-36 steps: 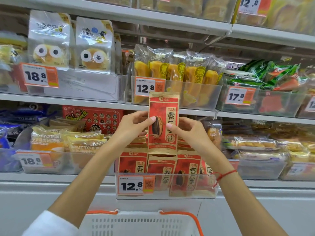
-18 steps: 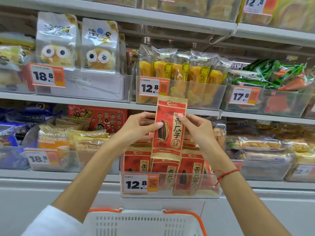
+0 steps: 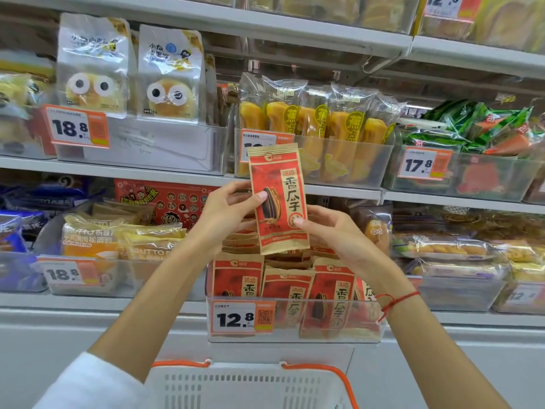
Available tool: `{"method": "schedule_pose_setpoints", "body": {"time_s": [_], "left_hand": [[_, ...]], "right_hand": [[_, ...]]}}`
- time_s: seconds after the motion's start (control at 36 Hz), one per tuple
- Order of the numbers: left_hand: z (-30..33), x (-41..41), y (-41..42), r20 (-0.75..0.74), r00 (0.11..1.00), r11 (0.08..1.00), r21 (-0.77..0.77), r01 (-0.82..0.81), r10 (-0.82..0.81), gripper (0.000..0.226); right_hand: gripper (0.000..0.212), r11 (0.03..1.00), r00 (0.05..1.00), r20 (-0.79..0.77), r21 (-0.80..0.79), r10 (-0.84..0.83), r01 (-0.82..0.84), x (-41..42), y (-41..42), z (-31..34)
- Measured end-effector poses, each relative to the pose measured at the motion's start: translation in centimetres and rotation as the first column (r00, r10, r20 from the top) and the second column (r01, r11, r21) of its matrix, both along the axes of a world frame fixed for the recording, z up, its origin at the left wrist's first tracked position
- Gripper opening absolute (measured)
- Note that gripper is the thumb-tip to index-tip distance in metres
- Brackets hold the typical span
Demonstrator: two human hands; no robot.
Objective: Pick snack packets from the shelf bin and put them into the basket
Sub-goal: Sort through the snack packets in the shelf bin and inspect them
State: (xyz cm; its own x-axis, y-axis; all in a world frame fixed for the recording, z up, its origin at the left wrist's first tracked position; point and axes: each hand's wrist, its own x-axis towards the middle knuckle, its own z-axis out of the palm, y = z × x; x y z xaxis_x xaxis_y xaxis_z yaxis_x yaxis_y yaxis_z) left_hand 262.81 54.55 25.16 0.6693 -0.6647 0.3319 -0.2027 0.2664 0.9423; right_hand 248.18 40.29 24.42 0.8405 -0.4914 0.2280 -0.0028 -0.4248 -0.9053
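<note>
A red and tan sunflower seed packet (image 3: 277, 184) is held upright in front of the shelves, tilted slightly left. My left hand (image 3: 228, 211) pinches its left edge with the thumb on the front. My right hand (image 3: 330, 228) pinches its lower right side. Below them a clear shelf bin (image 3: 295, 335) with a 12.8 price tag holds several more of the same packets (image 3: 333, 293). The white basket (image 3: 247, 385) with orange handles sits at the bottom of the view, directly under the bin.
Neighbouring clear bins hold yellow bread packs (image 3: 124, 240) on the left, pastry packs (image 3: 442, 249) on the right, and banana-shaped cakes (image 3: 312, 125) on the shelf above. A shelf edge (image 3: 339, 190) runs just behind the held packet.
The packet has tipped from leaning right to leaning slightly left. My right thumb has slid lower on its right side. The view has shifted a little to the left.
</note>
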Motion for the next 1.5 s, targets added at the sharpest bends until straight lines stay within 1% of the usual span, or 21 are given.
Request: {"method": "schedule_pose_setpoints", "body": {"time_s": [0.19, 0.28, 0.33, 0.39, 0.47, 0.5, 0.56, 0.61, 0.69, 0.75, 0.83, 0.89, 0.94, 1.0, 1.06, 1.08, 1.14, 1.22, 1.36, 1.42, 1.5], "left_hand": [[0.0, -0.3, 0.1, 0.017, 0.999, 0.998, -0.038, -0.044, 0.045, 0.023], [0.1, -0.5, 0.1, 0.112, 0.99, 0.996, -0.004, -0.088, 0.088, 0.015], [0.3, -0.7, 0.0, 0.215, 0.968, 0.99, 0.041, -0.138, 0.126, 0.012], [0.7, -1.2, 0.0, 0.265, 0.954, 0.981, 0.089, -0.171, 0.143, 0.027], [1.1, -1.9, 0.1, 0.236, 0.956, 0.974, 0.102, -0.204, 0.176, 0.057], [1.1, -2.0, 0.2, 0.22, 0.955, 0.971, 0.093, -0.222, 0.197, 0.063], [1.1, -1.9, 0.4, 0.189, 0.956, 0.968, 0.068, -0.242, 0.225, 0.061], [1.0, -1.9, 0.5, 0.163, 0.965, 0.974, 0.061, -0.216, 0.204, 0.057], [1.0, -1.7, 0.6, 0.134, 0.984, 0.99, 0.064, -0.126, 0.116, 0.045], [1.1, -1.8, 0.8, 0.128, 0.991, 0.996, 0.071, -0.059, 0.049, 0.044], [1.3, -2.2, 0.7, 0.161, 0.987, 0.995, 0.096, 0.005, -0.02, 0.056], [1.4, -2.7, 0.7, 0.181, 0.982, 0.993, 0.118, 0.026, -0.047, 0.048], [1.5, -3.1, 0.4, 0.176, 0.983, 0.99, 0.136, 0.027, -0.051, 0.042], [1.4, -3.2, 0.3, 0.187, 0.982, 0.989, 0.146, 0.003, -0.031, 0.056], [1.4, -3.0, 0.2, 0.223, 0.974, 0.987, 0.144, -0.075, 0.042, 0.061], [1.4, -2.9, 0.3, 0.241, 0.967, 0.984, 0.134, -0.119, 0.084, 0.056], [1.3, -2.7, 0.4, 0.248, 0.959, 0.979, 0.113, -0.171, 0.138, 0.043], [1.1, -2.3, 0.3, 0.247, 0.95, 0.972, 0.088, -0.219, 0.192, 0.04], [1.1, -1.9, 0.6, 0.222, 0.953, 0.971, 0.071, -0.228, 0.208, 0.029], [1.1, -1.7, 0.9, 0.216, 0.956, 0.974, 0.072, -0.216, 0.196, 0.031], [1.2, -1.4, 1.3, 0.18, 0.968, 0.98, 0.062, -0.19, 0.177, 0.031]], "right_hand": [[0.037, 0.999, 0.998, 0.065, -0.032, 0.026, -0.024, -0.2, 0.2, 0.4], [0.043, 0.995, 0.987, 0.156, -0.092, -0.025, 0.04, 0.1, 0.7, 0.4], [0.043, 0.975, 0.973, 0.221, -0.193, -0.069, 0.113, 0.5, 1.1, 0.2], [0.043, 0.935, 0.959, 0.267, -0.307, -0.096, 0.179, 0.8, 1.6, 0.1], [0.045, 0.892, 0.948, 0.299, -0.389, -0.113, 0.229, 1.0, 2.5, 0.0], [0.047, 0.882, 0.952, 0.283, -0.412, -0.115, 0.229, 1.1, 2.7, 0.0], [0.05, 0.879, 0.974, 0.206, -0.442, -0.096, 0.18, 1.2, 2.8, 0.1], [0.053, 0.917, 0.994, 0.1, -0.393, -0.031, 0.069, 1.1, 2.5, 0.3], [0.064, 0.976, 0.996, -0.003, -0.199, 0.088, -0.086, 0.7, 1.9, 0.4], [0.064, 0.983, 0.989, -0.028, -0.11, 0.143, -0.145, 0.5, 1.6, 0.5], [0.063, 0.977, 0.977, -0.041, -0.044, 0.208, -0.209, 0.3, 1.4, 0.5], [0.066, 0.976, 0.976, -0.05, -0.044, 0.211, -0.213, 0.2, 1.4, 0.5], [0.072, 0.981, 0.982, -0.056, -0.067, 0.18, -0.184, 0.2, 1.5, 0.4], [0.073, 0.988, 0.993, -0.043, -0.107, 0.107, -0.111, 0.4, 1.4, 0.3], [0.072, 0.988, 1.0, -0.014, -0.151, -0.016, 0.013, 0.7, 1.4, 0.2], [0.075, 0.979, 0.995, 0.008, -0.182, -0.095, 0.094, 1.0, 1.4, 0.1], [0.085, 0.926, 0.966, 0.059, -0.275, -0.25, 0.257, 1.4, 1.6, -0.2], [0.09, 0.833, 0.924, 0.125, -0.403, -0.36, 0.379, 1.9, 2.2, -0.8], [0.096, 0.768, 0.907, 0.106, -0.498, -0.408, 0.403, 1.9, 3.1, -0.8], [0.091, 0.802, 0.924, 0.099, -0.467, -0.37, 0.371, 1.8, 3.1, -0.6], [0.068, 0.874, 0.943, 0.139, -0.356, -0.301, 0.331, 1.5, 2.8, -0.1]]}}
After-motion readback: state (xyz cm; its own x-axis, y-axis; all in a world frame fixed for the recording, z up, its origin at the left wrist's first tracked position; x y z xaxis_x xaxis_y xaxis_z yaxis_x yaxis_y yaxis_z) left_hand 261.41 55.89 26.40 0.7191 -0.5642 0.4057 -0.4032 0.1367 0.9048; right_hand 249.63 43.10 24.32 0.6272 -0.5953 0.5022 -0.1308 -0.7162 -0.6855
